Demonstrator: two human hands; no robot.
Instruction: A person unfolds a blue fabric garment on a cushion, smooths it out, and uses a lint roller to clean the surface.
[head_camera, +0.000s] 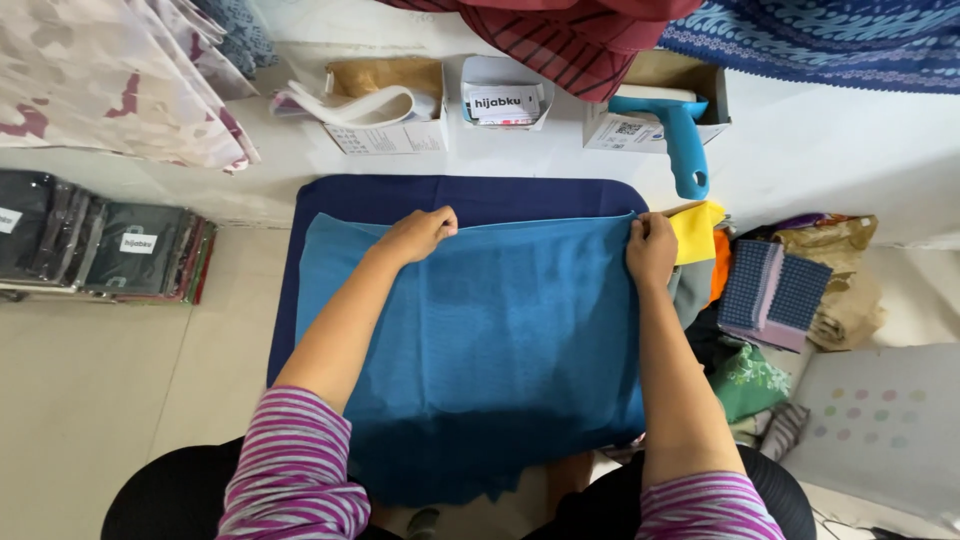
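**Both hands pinch the far edge of a teal cloth**

Left hand is closed on the far edge of the teal cloth, fingers curled over the hem near its left corner. Right hand is closed the same way on that edge at the right corner, knuckles up. Between the two hands the hem runs in a nearly straight line.

Spread flat, the teal cloth lies on a dark blue pad, which shows as a band beyond the cloth's far edge and a strip along its left side. Its near edge hangs toward the person's lap, darker in shadow.

Just right of the cloth, touching the right hand, sits a yellow folded fabric, with orange and grey pieces under it. Further right of the cloth lie checked blue fabric squares and a green patterned piece.

Beyond the cloth, past the pad, three open cardboard boxes stand in a row: one with a white strap, one small white box, and one with a turquoise-handled tool.

Left of the cloth, well apart, a stack of dark wrapped packets rests on the floor.
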